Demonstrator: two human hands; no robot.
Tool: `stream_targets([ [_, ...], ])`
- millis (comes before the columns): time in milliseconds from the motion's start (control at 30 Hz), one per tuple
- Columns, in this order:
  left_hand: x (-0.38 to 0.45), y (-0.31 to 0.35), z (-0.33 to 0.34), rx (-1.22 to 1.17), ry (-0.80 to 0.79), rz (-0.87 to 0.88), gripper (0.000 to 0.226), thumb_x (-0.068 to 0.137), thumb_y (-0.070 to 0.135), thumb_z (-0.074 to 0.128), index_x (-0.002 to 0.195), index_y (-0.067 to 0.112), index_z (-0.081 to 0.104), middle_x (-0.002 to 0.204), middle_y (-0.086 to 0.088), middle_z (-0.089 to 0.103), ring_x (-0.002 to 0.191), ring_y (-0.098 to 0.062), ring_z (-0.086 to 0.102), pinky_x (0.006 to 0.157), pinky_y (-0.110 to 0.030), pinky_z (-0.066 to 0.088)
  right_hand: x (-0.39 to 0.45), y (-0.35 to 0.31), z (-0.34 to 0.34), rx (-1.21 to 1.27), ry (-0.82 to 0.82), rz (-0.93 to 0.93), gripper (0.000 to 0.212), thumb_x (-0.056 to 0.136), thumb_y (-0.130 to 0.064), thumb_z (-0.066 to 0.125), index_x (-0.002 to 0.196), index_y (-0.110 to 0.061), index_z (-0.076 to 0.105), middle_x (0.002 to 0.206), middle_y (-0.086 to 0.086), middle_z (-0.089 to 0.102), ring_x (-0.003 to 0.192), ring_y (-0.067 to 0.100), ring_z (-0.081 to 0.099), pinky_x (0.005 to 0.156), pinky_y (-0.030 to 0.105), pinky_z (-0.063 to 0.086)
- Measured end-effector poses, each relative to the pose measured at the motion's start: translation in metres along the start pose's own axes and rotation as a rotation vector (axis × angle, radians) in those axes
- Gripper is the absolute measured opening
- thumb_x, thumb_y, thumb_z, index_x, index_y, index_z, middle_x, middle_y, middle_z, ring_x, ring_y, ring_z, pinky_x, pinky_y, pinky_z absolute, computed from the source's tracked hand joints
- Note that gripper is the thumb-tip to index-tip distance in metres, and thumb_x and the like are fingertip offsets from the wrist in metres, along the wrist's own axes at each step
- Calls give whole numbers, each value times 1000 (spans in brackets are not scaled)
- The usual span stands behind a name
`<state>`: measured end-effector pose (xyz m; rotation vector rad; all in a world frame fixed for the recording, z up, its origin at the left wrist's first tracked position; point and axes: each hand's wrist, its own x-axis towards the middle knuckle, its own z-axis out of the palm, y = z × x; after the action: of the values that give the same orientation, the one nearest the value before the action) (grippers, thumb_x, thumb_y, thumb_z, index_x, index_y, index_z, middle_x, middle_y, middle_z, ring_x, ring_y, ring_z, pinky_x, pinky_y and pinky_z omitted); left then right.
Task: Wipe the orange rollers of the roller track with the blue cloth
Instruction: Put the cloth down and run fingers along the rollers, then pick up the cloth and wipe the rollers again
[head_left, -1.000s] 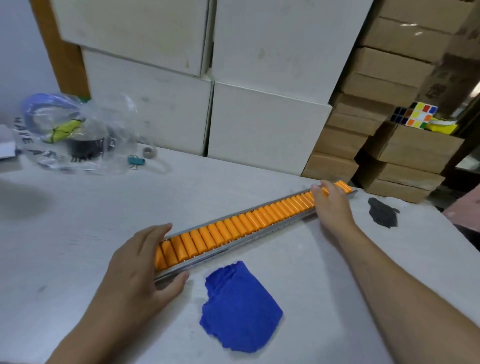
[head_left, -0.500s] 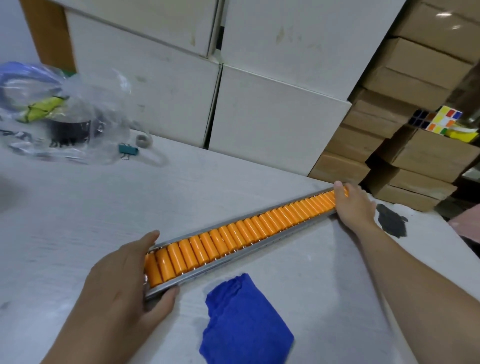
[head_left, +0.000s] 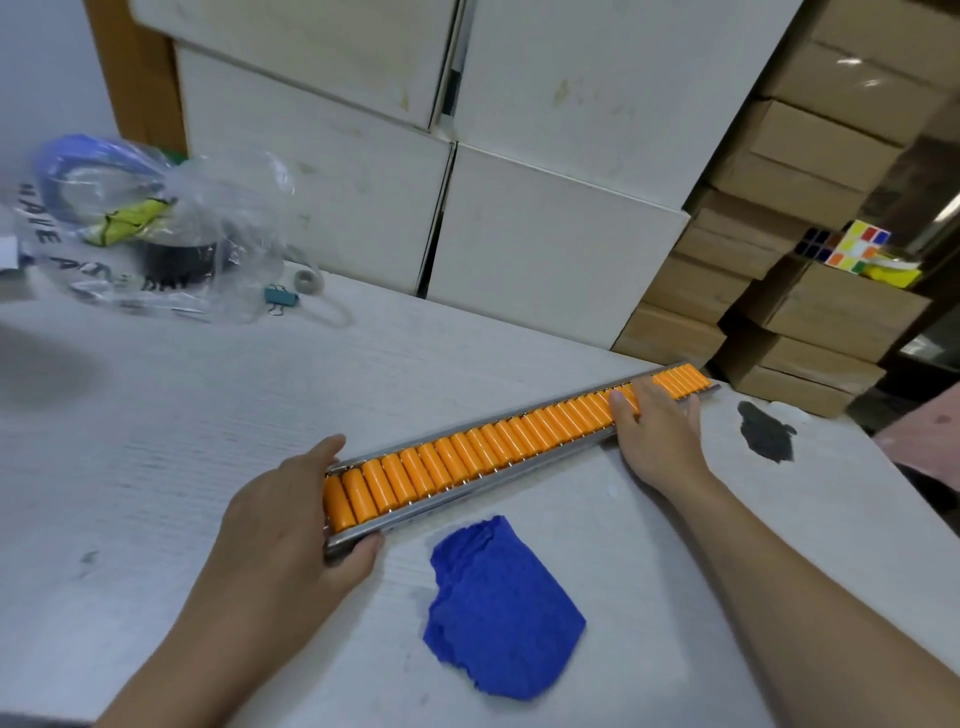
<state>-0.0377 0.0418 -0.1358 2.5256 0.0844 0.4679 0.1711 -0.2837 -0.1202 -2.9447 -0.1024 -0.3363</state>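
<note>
The rollers (head_left: 519, 447) were bright orange, set in a silver-grey metal track (head_left: 467, 496). The cloth (head_left: 501, 608) was deep blue. The bench (head_left: 208, 415) was pale grey-white with a black blotch (head_left: 766, 431) near its far right. A clear plastic bag (head_left: 145, 228) showed blue, yellow-green and black inside. The binder clip (head_left: 280, 297) was teal. The puzzle cube (head_left: 852, 244) had white, orange, blue, red and yellow squares. Boxes were white (head_left: 545, 249) and brown (head_left: 810, 156).
</note>
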Motion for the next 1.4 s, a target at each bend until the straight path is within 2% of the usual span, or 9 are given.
stream_targets([
  [333,0,0,-1,-115,20,-38,87,63,38,81,138,17,40,118,0,62,101,-22,57,86,-34,42,-145,-153,-32,46,-181,-452,81,86,-66,3,149,-20,23,158,-1,21,145,9,7,111,33,-22],
  [500,0,-2,-2,-211,27,-32,89,58,45,71,138,22,37,111,15,53,97,-11,53,81,-24,34,-178,-191,-29,154,-228,-617,64,96,-55,18,149,-18,23,159,-2,18,145,7,1,112,34,-23],
  [633,1,-4,-1,-250,3,-63,77,73,33,68,141,27,32,118,14,50,96,-6,49,84,-22,33,-190,-208,-33,319,-342,-760,52,101,-45,22,140,-15,39,155,-1,27,146,8,5,114,36,-17],
  [767,-1,-8,0,-277,-11,-49,80,75,22,71,142,27,28,122,11,52,98,-7,54,78,-13,34,-194,-204,-51,596,-407,-679,40,103,-30,28,135,-15,48,145,-3,44,138,-7,16,114,20,-12],
  [967,-2,-2,-1,-260,42,-57,93,63,36,82,140,24,32,116,9,59,101,-12,57,83,-28,45,-203,-149,-72,493,-333,-502,31,98,-36,44,128,-38,52,118,-48,33,116,-34,13,107,4,-2],
  [1033,-2,-1,-1,-245,43,-67,93,63,37,82,140,25,32,119,6,60,103,-14,57,86,-32,47,-209,-130,-70,434,-324,-417,39,93,-53,43,129,-41,49,124,-47,26,125,-26,13,113,13,0],
  [1100,-2,-1,-1,-238,45,-77,92,63,37,82,140,25,32,121,5,60,104,-16,57,88,-34,47,-216,-115,-64,343,-346,-336,68,78,-77,25,135,-43,40,137,-41,16,135,-15,6,114,17,-1],
  [1167,-2,-1,-1,-233,42,-77,92,63,37,82,140,24,33,121,4,60,104,-16,57,89,-35,47,-224,-107,-54,271,-417,-266,91,63,-82,11,142,-42,29,142,-36,5,139,-8,1,110,14,-4],
  [1400,-2,1,-1,-226,34,-75,91,65,39,81,141,24,32,124,3,59,107,-17,56,89,-34,46,-229,-104,-48,272,-437,-258,99,56,-90,18,143,-46,21,142,-35,-3,135,-11,-1,112,17,-2],
])
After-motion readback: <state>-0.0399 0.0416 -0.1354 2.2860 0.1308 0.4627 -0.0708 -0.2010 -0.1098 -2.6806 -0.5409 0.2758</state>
